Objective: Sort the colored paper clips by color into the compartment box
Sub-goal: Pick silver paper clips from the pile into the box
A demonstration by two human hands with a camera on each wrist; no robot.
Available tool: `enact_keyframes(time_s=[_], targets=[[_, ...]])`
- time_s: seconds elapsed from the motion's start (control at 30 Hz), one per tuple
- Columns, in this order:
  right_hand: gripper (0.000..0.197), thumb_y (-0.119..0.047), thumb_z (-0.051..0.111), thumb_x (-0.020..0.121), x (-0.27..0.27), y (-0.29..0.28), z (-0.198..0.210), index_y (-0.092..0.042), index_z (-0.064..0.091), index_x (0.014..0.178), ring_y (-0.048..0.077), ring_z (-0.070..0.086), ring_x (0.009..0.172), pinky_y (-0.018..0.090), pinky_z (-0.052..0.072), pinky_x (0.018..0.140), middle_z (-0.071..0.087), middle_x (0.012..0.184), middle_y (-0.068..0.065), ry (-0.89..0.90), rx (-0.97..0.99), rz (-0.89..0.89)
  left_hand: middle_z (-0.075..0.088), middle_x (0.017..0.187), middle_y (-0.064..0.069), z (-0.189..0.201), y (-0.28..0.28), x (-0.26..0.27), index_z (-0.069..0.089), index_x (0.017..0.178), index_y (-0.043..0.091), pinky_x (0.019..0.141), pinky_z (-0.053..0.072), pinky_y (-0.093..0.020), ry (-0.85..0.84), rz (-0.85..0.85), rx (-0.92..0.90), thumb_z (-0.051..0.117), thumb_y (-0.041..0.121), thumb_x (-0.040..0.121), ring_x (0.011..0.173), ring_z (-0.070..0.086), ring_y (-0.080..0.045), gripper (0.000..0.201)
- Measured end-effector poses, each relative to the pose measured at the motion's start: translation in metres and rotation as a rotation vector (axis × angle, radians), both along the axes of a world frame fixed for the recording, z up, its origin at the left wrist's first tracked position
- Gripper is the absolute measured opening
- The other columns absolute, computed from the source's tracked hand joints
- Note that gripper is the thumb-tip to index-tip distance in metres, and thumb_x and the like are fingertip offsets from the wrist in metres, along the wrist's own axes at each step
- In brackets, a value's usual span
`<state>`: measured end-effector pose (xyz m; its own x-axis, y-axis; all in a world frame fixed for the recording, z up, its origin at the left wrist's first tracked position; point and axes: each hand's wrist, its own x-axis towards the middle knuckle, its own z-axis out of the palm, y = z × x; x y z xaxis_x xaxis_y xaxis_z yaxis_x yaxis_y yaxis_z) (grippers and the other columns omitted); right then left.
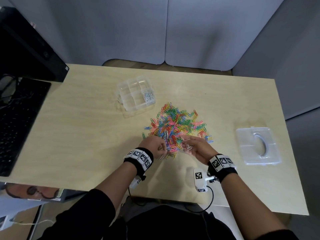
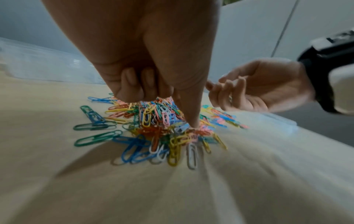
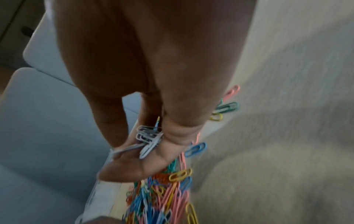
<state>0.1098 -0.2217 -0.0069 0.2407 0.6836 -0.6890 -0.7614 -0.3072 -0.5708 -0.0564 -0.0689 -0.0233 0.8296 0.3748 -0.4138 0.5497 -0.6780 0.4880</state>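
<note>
On the desk (image 1: 86, 135), near its front edge, both hands work the near rim of the paper clip pile (image 1: 176, 125). The left hand (image 1: 154, 146) has most fingers curled in, one straight finger (image 2: 188, 112) pressing down into the clips. The right hand (image 1: 197, 148) cups a few white clips (image 3: 146, 138) under its thumb. The lid (image 1: 258, 148) lies towards the right edge. Beyond the pile stands the compartment box (image 1: 136, 93), white clips in its right compartment. A keyboard (image 1: 17, 122) lines the left edge.

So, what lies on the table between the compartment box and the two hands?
The mixed pile of colored paper clips lies between the compartment box and the left hand and right hand, as the head view shows.
</note>
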Motion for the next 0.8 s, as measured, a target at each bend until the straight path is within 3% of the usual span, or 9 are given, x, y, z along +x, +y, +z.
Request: enact_keyframes(time_s=[0.07, 0.17, 0.27, 0.33, 0.47, 0.57, 0.67, 0.73, 0.8], targets=[[0.007, -0.005, 0.062, 0.091, -0.009, 0.003, -0.001, -0.001, 0.068, 0.09, 0.017, 0.053, 0.067, 0.023, 0.051, 0.056, 0.058, 0.078, 0.009, -0.003, -0.013, 0.06, 0.065, 0.081, 0.012, -0.003, 0.005, -0.003, 0.07, 0.076, 0.028, 0.079, 0.054, -0.031, -0.066, 0.115, -0.094, 0.077, 0.034, 0.079, 0.081, 0.061, -0.008, 0.01], [0.027, -0.028, 0.077, 0.082, -0.022, 0.006, -0.013, -0.014, 0.058, 0.068, 0.013, 0.041, 0.055, 0.023, 0.036, 0.05, 0.048, 0.064, 0.004, -0.325, -0.055, 0.355, 0.066, 0.084, 0.008, -0.004, 0.011, -0.01, 0.064, 0.077, 0.026, 0.08, 0.053, -0.028, -0.179, 0.328, -0.22, 0.075, 0.031, 0.082, 0.081, 0.063, -0.01, 0.013], [0.023, -0.036, 0.085, 0.073, -0.038, 0.013, -0.024, -0.019, 0.069, 0.073, 0.009, 0.049, 0.053, 0.023, 0.042, 0.051, 0.065, 0.066, 0.0, -0.815, -0.098, 0.701, 0.06, 0.076, -0.002, 0.001, 0.017, -0.019, 0.054, 0.082, 0.016, 0.066, 0.041, -0.028, -0.194, 0.425, -0.273, 0.061, 0.028, 0.094, 0.067, 0.052, -0.018, 0.018], [0.018, -0.039, 0.083, 0.072, -0.05, 0.02, -0.027, -0.026, 0.073, 0.079, 0.009, 0.056, 0.063, 0.025, 0.047, 0.059, 0.069, 0.074, -0.005, -1.115, -0.08, 0.864, 0.061, 0.08, -0.009, 0.001, 0.022, -0.027, 0.052, 0.083, 0.014, 0.067, 0.037, -0.029, -0.185, 0.469, -0.326, 0.056, 0.029, 0.096, 0.071, 0.05, -0.02, 0.02], [0.011, -0.031, 0.073, 0.083, -0.065, 0.032, -0.028, -0.027, 0.077, 0.092, 0.01, 0.058, 0.068, 0.022, 0.046, 0.067, 0.069, 0.08, -0.008, -1.387, -0.008, 1.007, 0.067, 0.075, -0.008, -0.002, 0.025, -0.043, 0.051, 0.077, 0.015, 0.066, 0.041, -0.031, -0.195, 0.531, -0.391, 0.059, 0.029, 0.095, 0.061, 0.053, -0.011, 0.024], [0.013, -0.033, 0.07, 0.086, -0.069, 0.034, -0.033, -0.023, 0.076, 0.092, 0.015, 0.062, 0.074, 0.022, 0.047, 0.069, 0.072, 0.084, -0.003, -1.476, -0.046, 1.063, 0.073, 0.071, -0.003, -0.004, 0.026, -0.053, 0.049, 0.076, 0.015, 0.06, 0.042, -0.028, -0.207, 0.549, -0.471, 0.066, 0.022, 0.091, 0.051, 0.053, -0.007, 0.024], [0.014, -0.028, 0.065, 0.089, -0.068, 0.033, -0.034, -0.015, 0.069, 0.083, 0.016, 0.057, 0.07, 0.024, 0.04, 0.064, 0.067, 0.08, 0.001, -1.47, -0.016, 1.072, 0.074, 0.072, -0.004, -0.004, 0.027, -0.06, 0.052, 0.095, 0.017, 0.057, 0.048, -0.027, -0.211, 0.6, -0.522, 0.07, 0.017, 0.088, 0.057, 0.062, -0.014, 0.02], [0.017, -0.025, 0.065, 0.092, -0.063, 0.03, -0.033, -0.013, 0.067, 0.08, 0.008, 0.057, 0.064, 0.02, 0.043, 0.062, 0.065, 0.075, -0.003, -1.28, 0.011, 0.93, 0.074, 0.075, -0.007, 0.0, 0.026, -0.061, 0.057, 0.112, 0.016, 0.056, 0.051, -0.024, -0.225, 0.65, -0.574, 0.068, 0.011, 0.09, 0.06, 0.066, -0.013, 0.025], [0.018, -0.02, 0.063, 0.095, -0.057, 0.026, -0.03, -0.005, 0.065, 0.085, 0.012, 0.064, 0.065, 0.021, 0.053, 0.066, 0.068, 0.077, 0.003, -0.844, 0.01, 0.664, 0.074, 0.079, -0.01, 0.004, 0.026, -0.061, 0.064, 0.116, 0.01, 0.057, 0.053, -0.02, -0.22, 0.672, -0.634, 0.063, 0.004, 0.092, 0.063, 0.069, -0.012, 0.024]])
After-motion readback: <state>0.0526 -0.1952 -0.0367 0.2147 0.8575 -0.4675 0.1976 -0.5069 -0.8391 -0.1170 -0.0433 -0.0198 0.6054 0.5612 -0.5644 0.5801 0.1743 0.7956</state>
